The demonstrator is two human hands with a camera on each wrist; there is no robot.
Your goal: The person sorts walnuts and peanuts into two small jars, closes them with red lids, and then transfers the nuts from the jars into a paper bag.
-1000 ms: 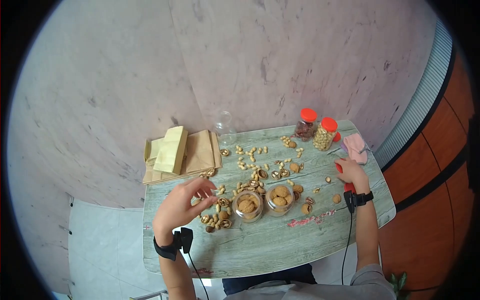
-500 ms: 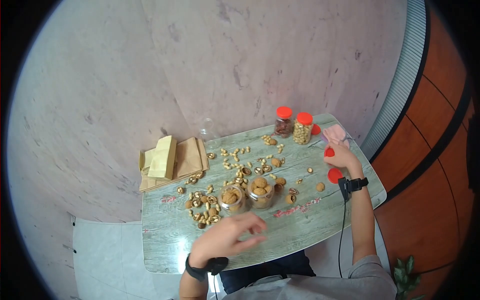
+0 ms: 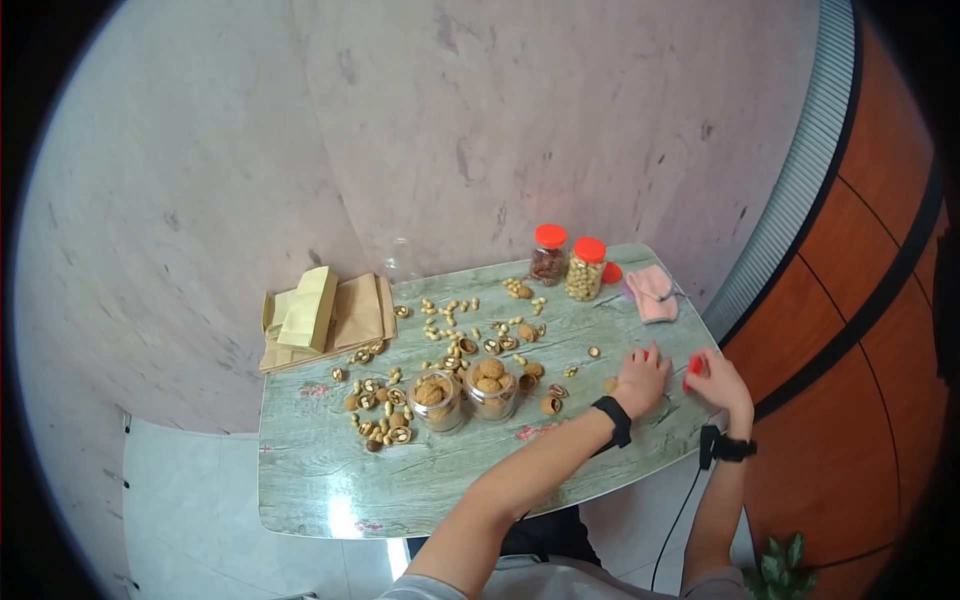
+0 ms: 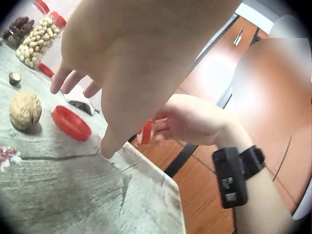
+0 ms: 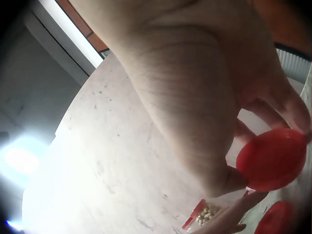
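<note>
My right hand (image 3: 724,384) pinches a red lid (image 5: 270,159) between thumb and fingers, tilted on edge off the table's right side. My left hand (image 3: 643,382) reaches over a second red lid (image 4: 71,123), which lies flat on the table. In the left wrist view its thumb and spread fingers hang around that lid, apart from it. A whole walnut (image 4: 25,111) sits beside the lid. Two clear jars without lids, a left jar (image 3: 437,416) and a right jar (image 3: 492,405), stand mid-table, filled with whole walnuts.
Peanuts and walnuts, several cracked, are scattered around the jars. At the back stand red-capped jars of dark nuts (image 3: 548,262) and pale nuts (image 3: 584,278), with another red lid (image 3: 612,273) beside them. Pink cloth (image 3: 652,295) lies right; paper bags (image 3: 352,318) lie left.
My left hand has swept from the nuts on the left, past the table's front, across to the lid on the right. My right hand has lifted a red lid and moved it rightward.
</note>
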